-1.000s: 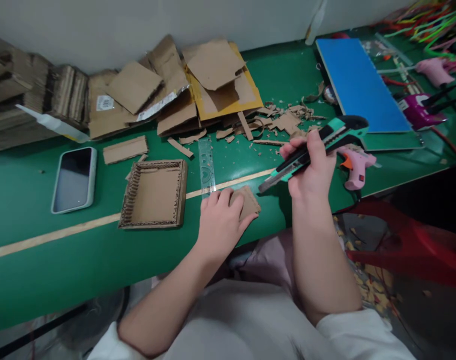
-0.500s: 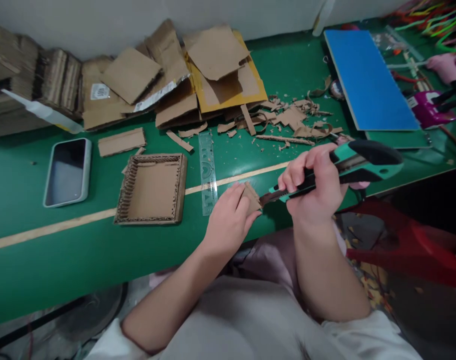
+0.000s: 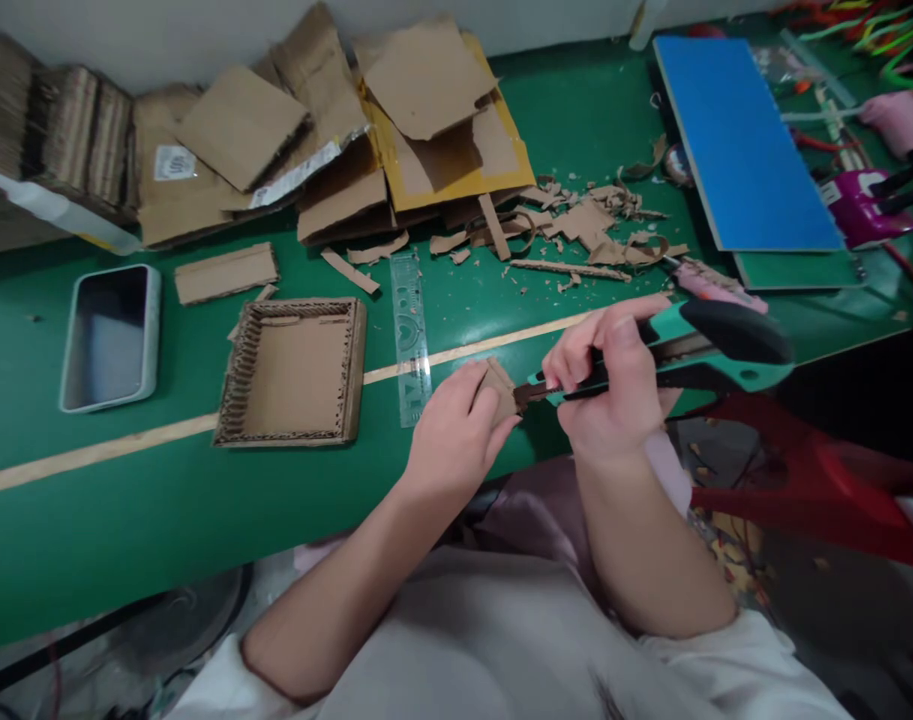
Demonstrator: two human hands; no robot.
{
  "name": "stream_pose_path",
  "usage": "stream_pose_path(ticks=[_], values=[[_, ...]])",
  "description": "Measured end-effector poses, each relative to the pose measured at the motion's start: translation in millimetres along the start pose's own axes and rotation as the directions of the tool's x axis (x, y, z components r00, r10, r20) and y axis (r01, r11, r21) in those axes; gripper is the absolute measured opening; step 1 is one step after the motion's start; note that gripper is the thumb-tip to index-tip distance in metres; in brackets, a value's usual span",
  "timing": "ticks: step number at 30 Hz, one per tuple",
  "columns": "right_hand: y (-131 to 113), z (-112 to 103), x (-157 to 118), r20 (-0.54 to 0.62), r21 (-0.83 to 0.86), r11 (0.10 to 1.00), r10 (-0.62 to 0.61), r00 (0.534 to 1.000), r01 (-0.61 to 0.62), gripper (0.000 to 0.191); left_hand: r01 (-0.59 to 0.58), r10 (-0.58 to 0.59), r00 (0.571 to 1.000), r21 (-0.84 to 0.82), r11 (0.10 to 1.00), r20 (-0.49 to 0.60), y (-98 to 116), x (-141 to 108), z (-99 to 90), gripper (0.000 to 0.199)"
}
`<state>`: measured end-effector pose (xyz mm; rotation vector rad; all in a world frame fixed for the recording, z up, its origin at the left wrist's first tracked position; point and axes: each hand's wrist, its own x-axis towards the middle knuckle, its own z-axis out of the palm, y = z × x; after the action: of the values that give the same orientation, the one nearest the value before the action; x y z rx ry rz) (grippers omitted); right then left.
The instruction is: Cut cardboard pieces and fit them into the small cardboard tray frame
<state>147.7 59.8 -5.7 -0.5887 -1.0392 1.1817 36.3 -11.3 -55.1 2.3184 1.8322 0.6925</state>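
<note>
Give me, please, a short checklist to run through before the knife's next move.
1. Teal-and-black utility knife gripped in the right hand: ok.
2. Small flat brown cardboard piece held by the left hand: ok.
3. Dark metal blade at the cardboard piece's edge: ok.
4. Left thumb well away from the blade: not ok, in my judgement; it lies close by.
5. Square brown cardboard tray clear of the blade: ok, it sits beyond the clear plastic ruler.
6. Blade sharpness: cannot tell.
</note>
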Motion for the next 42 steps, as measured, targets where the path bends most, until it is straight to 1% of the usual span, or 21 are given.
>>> stream_pose_path(ticks=[8, 16, 20, 27, 31, 33, 34, 36, 39, 42], values=[[-1, -4, -5, 0.018, -0.023, 0.999, -0.045, 0.999, 0.046, 0.016, 0.005, -0.005, 1.000, -0.002, 1.000, 0.018, 0, 1, 0.1, 0.023], [-12, -3, -7, 0.012, -0.018, 1.000, -0.020, 1.000, 0.021, 0.020, 0.001, -0.001, 1.000, -0.002, 1.000, 0.015, 0, 1, -0.5, 0.019], [-10, -2, -8, 0.008, -0.012, 0.999, -0.030, 1.000, 0.030, 0.018, -0.007, 0.006, 1.000, 0.011, 1.000, 0.022, 0, 2, -0.8, 0.021], [-4, -5, -15, 0.009, -0.102, 0.994, -0.043, 0.999, 0.044, 0.017, 0.001, -0.001, 0.999, 0.001, 1.000, 0.033, 0, 2, -0.7, 0.023], [-3, -9, -18, -0.036, -0.053, 0.994, -0.094, 0.995, 0.092, 0.016, -0.002, 0.002, 0.999, -0.002, 1.000, 0.041, 0, 2, -0.8, 0.023], [-4, -11, -19, -0.076, -0.016, 0.996, -0.089, 0.993, 0.088, 0.016, -0.006, 0.006, 0.999, 0.000, 1.000, 0.039, 0, 2, -0.8, 0.023], [-4, -12, -20, -0.078, -0.005, 0.997, -0.080, 0.994, 0.080, 0.016, -0.007, 0.007, 0.999, 0.000, 1.000, 0.038, -1, 2, -0.7, 0.023], [-6, -17, -24, -0.026, -0.016, 0.996, -0.087, 0.996, 0.086, 0.014, -0.006, 0.006, 0.999, -0.001, 1.000, 0.035, -1, 2, -0.3, 0.022], [-8, -26, -33, 0.095, -0.081, 0.991, -0.094, 0.991, 0.102, 0.007, -0.002, 0.002, 1.000, -0.007, 1.000, 0.029, -1, 1, 0.0, 0.021], [-10, -35, -43, 0.150, -0.109, 0.992, -0.043, 0.988, 0.060, 0.005, -0.011, 0.012, 1.000, -0.029, 1.000, 0.020, -2, 0, -0.2, 0.020]])
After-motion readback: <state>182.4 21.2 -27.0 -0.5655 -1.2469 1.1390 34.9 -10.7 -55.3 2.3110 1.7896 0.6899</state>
